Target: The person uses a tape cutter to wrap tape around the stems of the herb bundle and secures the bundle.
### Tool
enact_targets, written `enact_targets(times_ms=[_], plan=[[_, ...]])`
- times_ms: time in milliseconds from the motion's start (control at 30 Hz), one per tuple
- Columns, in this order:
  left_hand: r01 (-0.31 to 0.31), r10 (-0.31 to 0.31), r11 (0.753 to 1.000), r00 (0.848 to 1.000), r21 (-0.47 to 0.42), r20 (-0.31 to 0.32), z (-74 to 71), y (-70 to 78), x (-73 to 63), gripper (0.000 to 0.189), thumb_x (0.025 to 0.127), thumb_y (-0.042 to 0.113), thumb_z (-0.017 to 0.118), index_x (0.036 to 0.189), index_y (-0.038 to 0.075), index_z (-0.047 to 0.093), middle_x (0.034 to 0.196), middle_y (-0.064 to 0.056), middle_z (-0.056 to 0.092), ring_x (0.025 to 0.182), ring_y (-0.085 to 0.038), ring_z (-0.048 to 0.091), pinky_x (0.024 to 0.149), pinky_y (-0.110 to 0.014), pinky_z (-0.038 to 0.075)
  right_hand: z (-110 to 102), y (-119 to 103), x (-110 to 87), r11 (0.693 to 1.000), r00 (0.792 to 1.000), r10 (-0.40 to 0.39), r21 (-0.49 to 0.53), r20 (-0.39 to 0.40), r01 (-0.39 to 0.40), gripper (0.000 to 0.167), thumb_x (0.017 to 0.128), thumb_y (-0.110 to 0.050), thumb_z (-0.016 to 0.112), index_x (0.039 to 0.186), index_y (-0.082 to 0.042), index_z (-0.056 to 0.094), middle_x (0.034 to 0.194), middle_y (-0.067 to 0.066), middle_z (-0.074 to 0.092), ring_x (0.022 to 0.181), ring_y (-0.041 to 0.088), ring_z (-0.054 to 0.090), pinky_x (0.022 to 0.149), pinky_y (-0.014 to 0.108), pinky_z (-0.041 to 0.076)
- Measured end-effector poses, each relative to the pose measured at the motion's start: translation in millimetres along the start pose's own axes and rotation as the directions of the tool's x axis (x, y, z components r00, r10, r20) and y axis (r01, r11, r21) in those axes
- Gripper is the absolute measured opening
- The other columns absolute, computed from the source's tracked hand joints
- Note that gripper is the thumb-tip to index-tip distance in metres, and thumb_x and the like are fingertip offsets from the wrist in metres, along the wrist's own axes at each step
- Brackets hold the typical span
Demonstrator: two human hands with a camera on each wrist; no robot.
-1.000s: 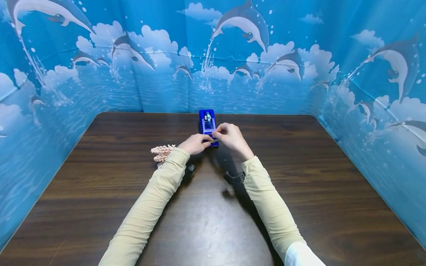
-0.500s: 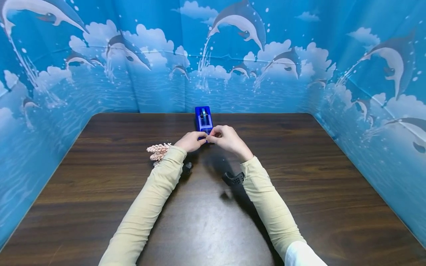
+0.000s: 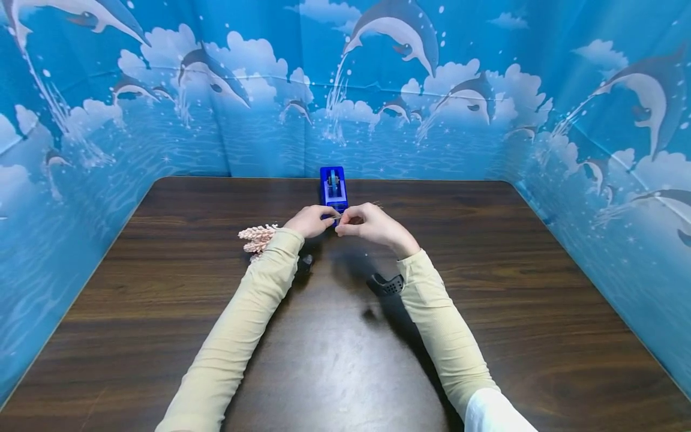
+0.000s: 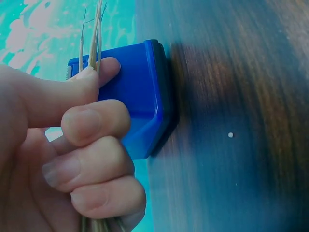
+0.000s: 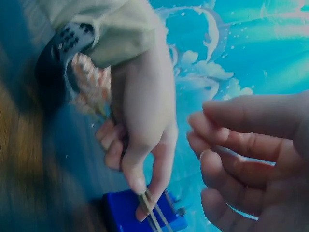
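Thin dry stems (image 4: 95, 38) are pinched between the thumb and index finger of my left hand (image 3: 309, 222); its other fingers curl over their lower part. Pink dried flowers (image 3: 256, 237) stick out on the left, beside that forearm. My right hand (image 3: 375, 225) is close by on the right, its fingers loosely bent. Between its fingertips in the right wrist view I see nothing held, and they stay apart from the stems. Just beyond both hands stands a blue tape dispenser (image 3: 333, 186), partly covered by the fingers.
The dispenser stands near the back edge of the dark wooden table (image 3: 513, 288). Behind it hangs a blue curtain (image 3: 259, 144) printed with dolphins. Black straps (image 3: 385, 285) show at the wrists. A tiny white speck (image 4: 231, 135) lies on the tabletop.
My hands have drawn slightly back from the dispenser's front. The right thumb and index finger, close against the stems half a second ago, now stand a little apart. The left hand keeps its pinch.
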State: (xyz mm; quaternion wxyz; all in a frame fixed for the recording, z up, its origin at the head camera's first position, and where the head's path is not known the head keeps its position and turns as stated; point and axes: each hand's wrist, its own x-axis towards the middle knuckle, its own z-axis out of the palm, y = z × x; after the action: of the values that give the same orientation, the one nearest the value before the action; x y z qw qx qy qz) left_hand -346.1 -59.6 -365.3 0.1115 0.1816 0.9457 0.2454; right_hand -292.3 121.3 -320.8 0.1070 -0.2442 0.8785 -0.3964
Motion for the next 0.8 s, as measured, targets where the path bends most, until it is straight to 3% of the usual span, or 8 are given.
enact_targets(times_ms=[233,400,567,700,800], plan=[[0.027,-0.026,1.000,0.999,0.016,-0.022,-11.0,-2.7,-10.0,0.032,0.101,0.021,0.048,0.129,0.010,0.060,0.136,-0.016,0.058,0.128,-0.033,0.052,0.107,-0.048,0.040,-1,-5,2.3,1.000,0.999,-0.020,0.005,0.048,0.020,0.016,0.095,-0.023,0.062,0.095,-0.008,0.070,0.100,0.010,0.070,0.082,0.015,0.055,0.073,0.026,0.044],[-0.002,0.002,0.999,1.000,0.040,-0.006,-23.3,-1.3,-23.5,0.033,0.100,0.020,0.049,0.128,0.008,0.061,0.133,-0.015,0.061,0.126,-0.032,0.055,0.106,-0.046,0.042,-11,3,2.9,0.986,0.990,-0.074,0.155,0.124,0.054,0.021,0.098,-0.017,0.056,0.104,-0.001,0.069,0.104,0.015,0.069,0.092,0.024,0.060,0.079,0.026,0.047],[-0.033,0.028,0.994,0.998,0.100,0.050,-27.5,-2.4,-40.2,0.028,0.098,0.017,0.052,0.118,0.007,0.068,0.123,-0.014,0.066,0.119,-0.030,0.060,0.102,-0.044,0.045,-21,11,-3.3,0.939,0.989,-0.103,0.338,0.107,0.062,0.024,0.100,-0.012,0.050,0.110,0.006,0.063,0.099,0.020,0.067,0.081,0.018,0.060,0.073,0.025,0.048],[-0.090,0.077,0.989,0.991,0.117,0.110,-28.5,-1.7,-51.5,0.022,0.096,0.016,0.052,0.100,0.004,0.070,0.102,-0.012,0.070,0.099,-0.026,0.062,0.088,-0.039,0.048,-24,12,-10.6,0.892,0.992,-0.079,0.452,0.101,0.025,0.029,0.100,-0.015,0.052,0.118,0.006,0.060,0.094,0.013,0.067,0.077,0.014,0.059,0.072,0.024,0.051],[-0.139,0.126,0.984,0.985,0.109,0.119,-32.8,1.2,-58.7,0.020,0.095,0.017,0.052,0.091,0.003,0.067,0.089,-0.011,0.065,0.086,-0.023,0.056,0.078,-0.034,0.044,-22,11,-13.7,0.853,0.992,-0.068,0.522,0.102,0.004,0.033,0.100,-0.016,0.051,0.123,0.007,0.057,0.087,0.006,0.067,0.076,0.013,0.059,0.070,0.023,0.051]])
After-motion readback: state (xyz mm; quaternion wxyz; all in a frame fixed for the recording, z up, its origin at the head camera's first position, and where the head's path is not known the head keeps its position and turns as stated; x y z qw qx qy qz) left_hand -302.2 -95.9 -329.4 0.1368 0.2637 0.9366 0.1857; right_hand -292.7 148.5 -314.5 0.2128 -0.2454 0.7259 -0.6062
